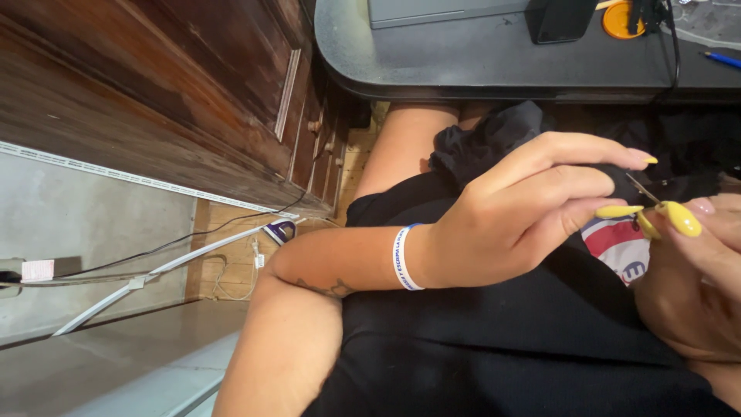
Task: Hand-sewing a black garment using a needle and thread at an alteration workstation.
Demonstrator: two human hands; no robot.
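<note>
My left hand (525,205), with long yellow nails and a white wristband (404,258) on its wrist, reaches across my lap. Its thumb and fingers pinch a bunched black garment (494,139). My right hand (695,270) sits at the right edge, its yellow thumbnail close to the left thumb. A thin, pointed metal tool (642,189) sticks up from the right hand's fingers, between the two hands and against the fabric. A red, white and blue patch (617,243) shows on the cloth just below the fingertips. More black cloth (502,332) covers my lap.
A dark desk (463,62) runs along the top, carrying a black box (557,19), an orange round object (621,19), a blue pen (722,58) and a hanging cable. Dark wooden panelling (154,100) fills the left. White and black cords (193,251) lie on the floor.
</note>
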